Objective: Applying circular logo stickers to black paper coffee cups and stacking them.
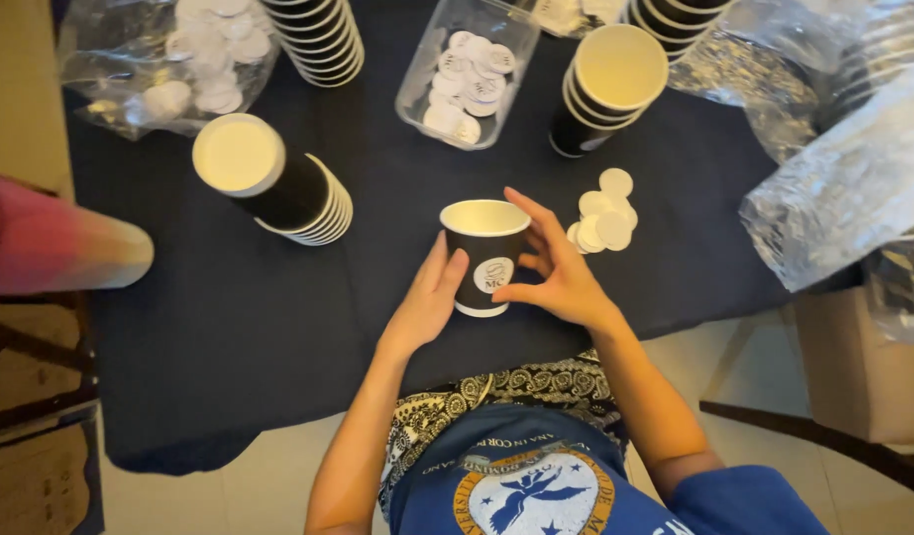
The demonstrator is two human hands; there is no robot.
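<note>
1. Head view: a black paper cup (483, 256) stands upright on the dark blue tablecloth (229, 327), near the table edge by the person.
2. L hand (424, 302) lies flat on the cup's left side, fingers together, steadying it, not wrapped round.
3. R hand (556, 267) is on the cup's right side. Thumb presses by the round white sticker (493, 274) on the front; other fingers are spread apart and lifted off.
4. To do it well, I think: keep the cup still w/ the L hand, rub the sticker flat from the middle out, no bumps.
5. Just right of the cup: a small pile of round white stickers (603, 220), thin and flat.
6. Behind the cup: a clear plastic tub (469, 69) w/ more stickers.
7. Left of the cup: a tipped stack of cups (278, 183). Behind-right: another cup stack (605, 89), cream inside.
8. Far right of the cup: shiny, crinkly plastic bags (843, 188).
</note>
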